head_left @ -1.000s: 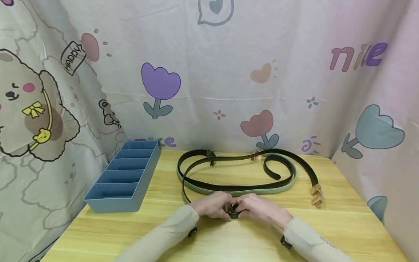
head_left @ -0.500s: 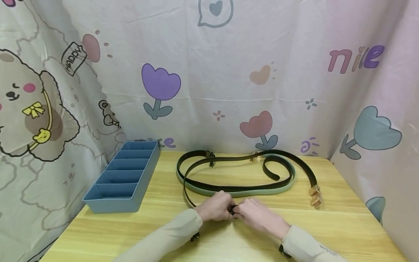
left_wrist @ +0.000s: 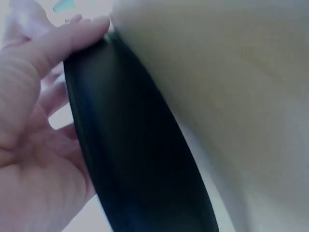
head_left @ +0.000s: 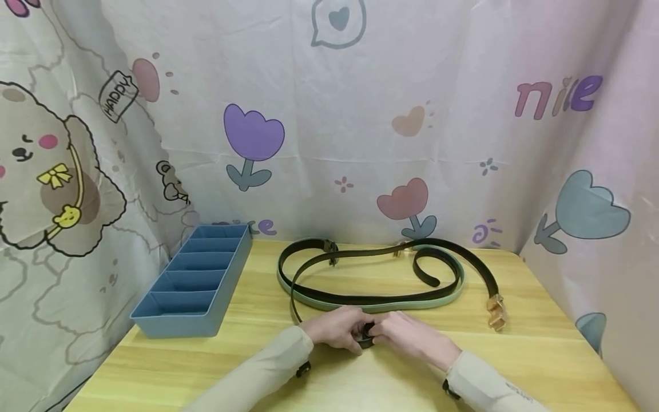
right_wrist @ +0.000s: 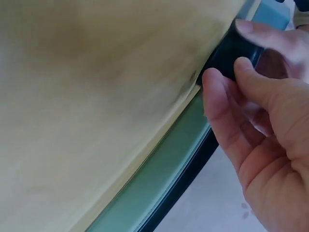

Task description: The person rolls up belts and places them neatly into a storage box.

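Observation:
Both hands work on the rolled end of a black belt [head_left: 366, 343] near the front middle of the table. My left hand [head_left: 337, 328] holds the roll from the left, its thumb along the strap's edge in the left wrist view, where the broad black strap [left_wrist: 135, 135] runs down the frame. From the other side my right hand [head_left: 407, 335] pinches the small dark coil, seen between fingertips and thumb [right_wrist: 248, 72] in the right wrist view. The rest of this belt loops back behind the hands and ends in a gold buckle [head_left: 496, 312] at the right. Fingers partly hide the coil.
Just behind the hands lies a loosely looped green belt [head_left: 432, 303], with a black strap [head_left: 360, 299] along its inside. A blue tray [head_left: 216, 323] with several compartments stands at the left. Printed cloth [head_left: 319, 131] hangs behind the table.
The hands drew in tight over the roll half a second ago and are now spread a little, showing the coil's loop again. The other belts and the tray stay in place.

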Motion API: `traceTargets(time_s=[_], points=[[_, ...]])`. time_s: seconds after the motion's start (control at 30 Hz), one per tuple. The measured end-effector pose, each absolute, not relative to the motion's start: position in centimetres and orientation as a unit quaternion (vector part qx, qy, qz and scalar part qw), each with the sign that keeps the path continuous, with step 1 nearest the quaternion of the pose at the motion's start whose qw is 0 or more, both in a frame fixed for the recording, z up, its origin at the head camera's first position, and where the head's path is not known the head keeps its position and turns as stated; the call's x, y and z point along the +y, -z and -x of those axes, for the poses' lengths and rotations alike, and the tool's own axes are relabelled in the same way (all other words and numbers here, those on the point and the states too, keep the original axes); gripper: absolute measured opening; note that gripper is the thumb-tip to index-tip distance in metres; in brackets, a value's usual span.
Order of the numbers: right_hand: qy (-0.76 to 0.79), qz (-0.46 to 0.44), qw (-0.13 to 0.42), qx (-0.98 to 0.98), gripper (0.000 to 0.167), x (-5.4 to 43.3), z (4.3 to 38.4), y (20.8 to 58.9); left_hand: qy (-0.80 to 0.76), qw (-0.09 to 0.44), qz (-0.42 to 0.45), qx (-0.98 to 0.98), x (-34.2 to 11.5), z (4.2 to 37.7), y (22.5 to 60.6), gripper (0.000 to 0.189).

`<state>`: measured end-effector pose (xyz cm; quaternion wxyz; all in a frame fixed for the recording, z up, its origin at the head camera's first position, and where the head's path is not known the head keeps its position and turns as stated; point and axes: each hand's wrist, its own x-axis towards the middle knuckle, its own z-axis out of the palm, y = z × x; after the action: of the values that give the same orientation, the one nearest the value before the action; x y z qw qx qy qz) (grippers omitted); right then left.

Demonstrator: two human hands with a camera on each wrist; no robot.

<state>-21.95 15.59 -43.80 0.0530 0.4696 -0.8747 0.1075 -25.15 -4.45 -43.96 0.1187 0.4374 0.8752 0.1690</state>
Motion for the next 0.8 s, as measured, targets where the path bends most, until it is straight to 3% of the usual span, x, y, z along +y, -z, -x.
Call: traceTargets(time_s=[0.13,0.4,0.63,0.8], points=[[-0.112,-0.484,0.046,-0.867,0.006,16.0,22.4,44.0,-0.157,0.102,-0.463,0.867,-4.8,25.3,43.9,0.052],[-0.110,-0.450,0.027,-0.886,0.004,15.4,22.2,43.9,-0.123,0.031,-0.444,0.887,-4.4,24.8,43.9,0.020],[-0.107,-0.417,0.044,-0.901,0.022,14.0,20.9,43.9,-0.141,-0.016,-0.411,0.901,-4.1,23.7,44.4,0.028],[-0.123,-0.417,0.033,-0.900,0.020,14.0,20.9,43.9,-0.128,0.000,-0.410,0.903,-4.2,23.9,44.3,0.029]])
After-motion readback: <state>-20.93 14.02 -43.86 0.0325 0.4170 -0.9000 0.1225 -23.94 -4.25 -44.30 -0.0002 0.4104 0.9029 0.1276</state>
